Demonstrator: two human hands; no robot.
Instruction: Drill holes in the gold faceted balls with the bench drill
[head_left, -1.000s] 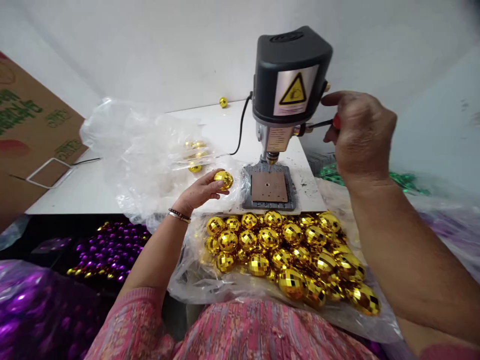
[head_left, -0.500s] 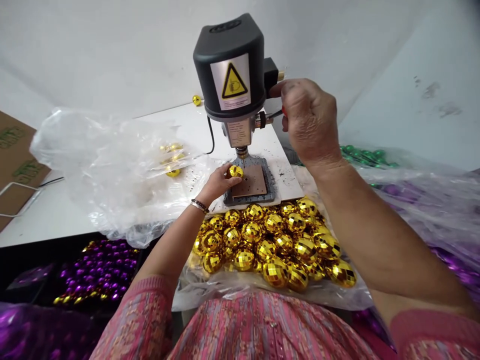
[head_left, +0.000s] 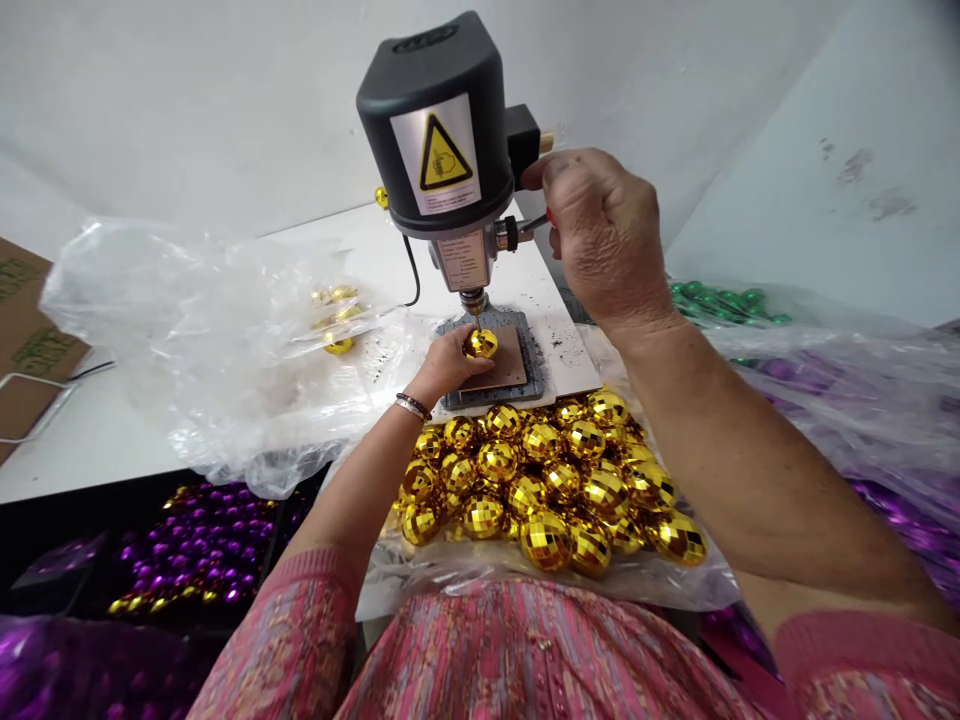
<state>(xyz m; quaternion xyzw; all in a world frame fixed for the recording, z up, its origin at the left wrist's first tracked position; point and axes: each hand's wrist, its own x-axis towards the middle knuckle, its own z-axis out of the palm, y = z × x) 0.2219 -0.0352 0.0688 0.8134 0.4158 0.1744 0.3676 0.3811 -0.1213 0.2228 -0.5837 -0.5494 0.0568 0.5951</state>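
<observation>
- Gold ball (head_left: 481, 343): on the drill plate (head_left: 516, 368), under the bit (head_left: 474, 306); likely light, thin-shelled and slick; best pinched at its sides.
- Left hand (head_left: 445, 366): fingers pinch the Gold ball.
- Right hand (head_left: 604, 245): closed around the drill lever (head_left: 534, 225).

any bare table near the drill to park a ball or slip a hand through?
Bare table behind the plastic bag, left of the drill cord; another strip front left, between bag and cardboard box. Crowded: gold balls fill the front, left hand holds a ball on the plate, right hand grips the lever.
</observation>
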